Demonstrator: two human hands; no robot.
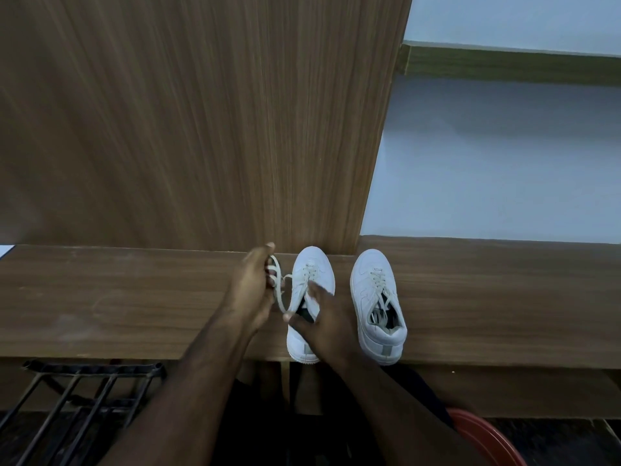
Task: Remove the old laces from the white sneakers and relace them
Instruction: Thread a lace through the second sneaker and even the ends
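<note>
On the tabletop, L hand grips the limp lace beside the left sneaker; R hand holds its collar. Lace looks soft, light; best pinched near the eyelets.

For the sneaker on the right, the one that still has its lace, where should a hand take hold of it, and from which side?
Probably at the heel collar of the right sneaker, coming from the near side. Its heel points toward the person and slightly overhangs the shelf edge, and the opening faces up, so fingers can hook inside while the thumb presses the heel. That leaves its lace free to be pulled out.
</note>
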